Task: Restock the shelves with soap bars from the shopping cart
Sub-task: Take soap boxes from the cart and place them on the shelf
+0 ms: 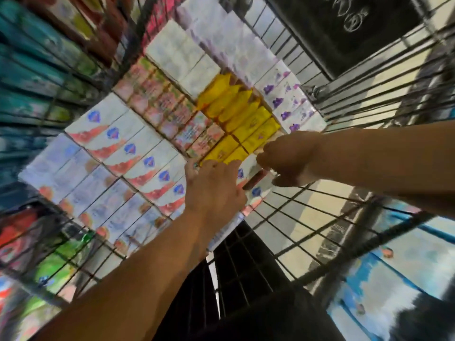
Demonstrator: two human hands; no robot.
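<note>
A wire shopping cart [349,99] seen from above is packed with rows of soap boxes standing on edge. The nearest rows are white boxes [138,153] marked with a blue shield-shaped emblem and a red swoosh. Beyond them runs a row of pink and green boxes [160,104], then a block of yellow soap packs [243,119], and along the far side white boxes with purple marks [288,94]. The picture is blurred, so no brand name or lettering can be read on any of them. The left hand [214,188] reaches in from the near side, fingers stretched forward over the white boxes, their tips touching the near edge of the yellow soap packs. The right hand [288,156] comes in from the right with its fingers curled, at the corner where the yellow packs meet the white boxes; whether it grips a box cannot be told. Through the cart's wires, blurred coloured goods [37,57] show on the left and blue-and-white packages [394,279] at lower right. A dark mat [344,28] with white drawn marks lies on the floor beyond the cart.
</note>
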